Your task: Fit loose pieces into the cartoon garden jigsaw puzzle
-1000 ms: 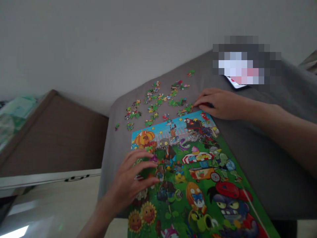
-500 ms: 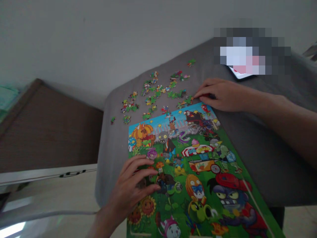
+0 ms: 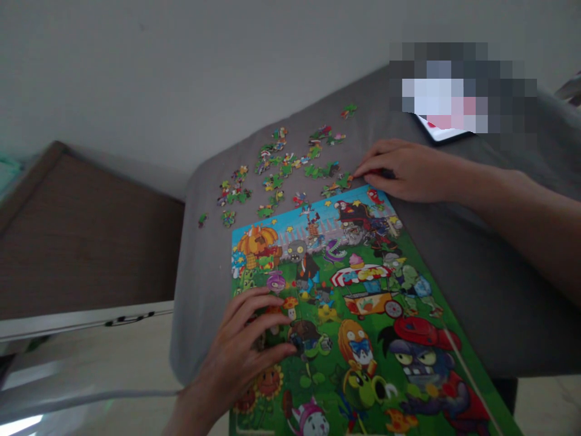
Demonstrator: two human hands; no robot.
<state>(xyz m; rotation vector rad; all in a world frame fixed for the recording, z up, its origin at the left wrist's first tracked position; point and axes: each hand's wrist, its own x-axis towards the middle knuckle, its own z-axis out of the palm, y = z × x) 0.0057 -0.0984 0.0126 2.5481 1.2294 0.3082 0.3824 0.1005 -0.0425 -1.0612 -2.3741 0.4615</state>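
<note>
A puzzle board (image 3: 363,381) with a bright cartoon picture of plants and zombies lies before me on a grey padded surface. My left hand (image 3: 245,339) rests on the left part of the picture, fingers spread and holding nothing. Just beyond the board's far right corner is my right hand (image 3: 394,169), its fingers curled and thumb drawn in. Those fingertips meet the edge of a green and orange puzzle piece (image 3: 345,181); how firmly they grip it is hard to see. More loose puzzle pieces (image 3: 275,181) are scattered past the far edge of the board.
A tablet-like screen (image 3: 442,138), partly blurred out, stands at the far right of the grey surface (image 3: 458,254). Behind is a pale wall (image 3: 204,72). A dark brown wooden piece of furniture (image 3: 91,236) is on the left, with a cable (image 3: 131,320) near its base.
The view has shifted slightly, moving the scene a little left. Both hands keep nearly the same place on the board and by the pieces.
</note>
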